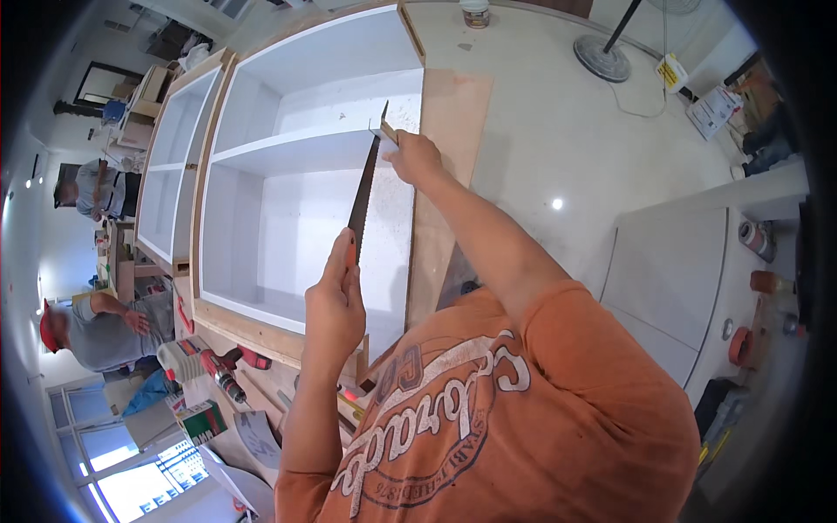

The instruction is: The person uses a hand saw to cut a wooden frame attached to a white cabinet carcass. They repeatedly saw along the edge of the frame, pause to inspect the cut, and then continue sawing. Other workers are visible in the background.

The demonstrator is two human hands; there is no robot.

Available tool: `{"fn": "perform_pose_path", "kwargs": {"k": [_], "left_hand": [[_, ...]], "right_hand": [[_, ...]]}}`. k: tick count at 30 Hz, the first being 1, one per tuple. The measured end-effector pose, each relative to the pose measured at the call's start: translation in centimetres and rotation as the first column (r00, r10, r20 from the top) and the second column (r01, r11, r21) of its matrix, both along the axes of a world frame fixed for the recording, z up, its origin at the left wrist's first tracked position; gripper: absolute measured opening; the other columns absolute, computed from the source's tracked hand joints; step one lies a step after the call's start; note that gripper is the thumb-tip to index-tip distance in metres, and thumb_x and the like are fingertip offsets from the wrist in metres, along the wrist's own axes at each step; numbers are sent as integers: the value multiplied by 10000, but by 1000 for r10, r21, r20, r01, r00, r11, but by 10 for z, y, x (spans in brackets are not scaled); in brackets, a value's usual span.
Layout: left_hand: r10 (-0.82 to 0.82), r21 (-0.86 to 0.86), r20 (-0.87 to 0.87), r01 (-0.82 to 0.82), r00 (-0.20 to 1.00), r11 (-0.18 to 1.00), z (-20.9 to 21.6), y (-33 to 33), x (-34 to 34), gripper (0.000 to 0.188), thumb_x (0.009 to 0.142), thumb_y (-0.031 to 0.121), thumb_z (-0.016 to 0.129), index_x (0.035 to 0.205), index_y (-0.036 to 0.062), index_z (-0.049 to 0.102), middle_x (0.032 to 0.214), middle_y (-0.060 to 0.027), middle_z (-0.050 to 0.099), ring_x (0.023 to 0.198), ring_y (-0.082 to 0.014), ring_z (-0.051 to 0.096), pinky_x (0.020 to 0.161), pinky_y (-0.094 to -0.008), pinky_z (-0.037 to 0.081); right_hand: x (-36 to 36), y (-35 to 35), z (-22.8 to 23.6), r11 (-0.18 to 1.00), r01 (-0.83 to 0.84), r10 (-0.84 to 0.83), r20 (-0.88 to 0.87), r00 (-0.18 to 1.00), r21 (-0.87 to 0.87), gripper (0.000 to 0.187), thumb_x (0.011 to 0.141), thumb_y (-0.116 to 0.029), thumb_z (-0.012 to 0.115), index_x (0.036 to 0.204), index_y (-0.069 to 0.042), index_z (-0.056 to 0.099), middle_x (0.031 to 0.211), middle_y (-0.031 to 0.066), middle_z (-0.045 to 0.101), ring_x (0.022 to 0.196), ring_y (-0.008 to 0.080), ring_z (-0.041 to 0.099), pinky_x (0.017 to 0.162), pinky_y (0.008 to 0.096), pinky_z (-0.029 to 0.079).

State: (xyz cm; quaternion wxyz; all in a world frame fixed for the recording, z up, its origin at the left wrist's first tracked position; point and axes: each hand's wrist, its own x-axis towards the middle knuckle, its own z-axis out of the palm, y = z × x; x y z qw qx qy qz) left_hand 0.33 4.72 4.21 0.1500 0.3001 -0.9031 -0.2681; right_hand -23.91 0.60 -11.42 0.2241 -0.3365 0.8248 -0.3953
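My left hand [336, 296] is closed around the orange handle of a handsaw [363, 196]. Its dark toothed blade points away from me, over a white-lined wooden cabinet [327, 218]. Near the blade's far end, my right hand [415, 160] grips a short narrow strip [384, 133], pale with a wood-coloured edge. Blade and strip meet or overlap there; whether the teeth are in the strip I cannot tell. The cabinet has a divider between two compartments, and pale dust specks lie inside the far one.
A second white-lined cabinet [177, 166] stands to the left. A red drill [222, 375] lies at lower left, near a green box [202, 422]. Two people in grey shirts are on the left. A fan base [602, 57] and a bucket [475, 13] stand on the far floor.
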Motion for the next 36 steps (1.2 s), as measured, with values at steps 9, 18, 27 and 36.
{"fn": "perform_pose_path", "kwargs": {"k": [9,18,27,36], "left_hand": [[47,-20,-103,-49,994,999,-64,-67,-100,446,1038,112,488,1483,101,451,989,-304,686,887,-484,673,763,-495,524],[-53,-85,4,53,999,995,-13,-17,-9,427,1037,110,485,1463,116,470,951,-335,664,861,-493,665,687,-519,508],[24,-14,104,-23,994,1000,-17,-36,-65,436,1030,71,483,1464,102,466,1002,-324,678,902,-507,659,722,-497,538],[53,-9,-46,-54,997,999,-71,-55,-78,488,1020,62,495,1502,90,426,988,-312,690,862,-495,673,712,-514,524]], "right_hand": [[2,-4,-3,1000,0,-2,-62,998,-25,338,880,-309,744,1069,-41,661,991,209,722,973,400,687,849,498,533],[-5,-4,-7,1000,1,-2,-28,1000,-20,366,885,-344,733,1062,-33,656,989,234,712,987,411,682,856,493,531],[-4,-3,-7,1000,-13,12,-56,998,-20,340,879,-327,738,1055,-48,656,1011,220,713,991,410,680,853,507,528],[6,-5,-6,999,-8,6,-40,999,-47,354,879,-340,745,1057,-48,654,985,224,713,974,421,679,836,510,531]]}}
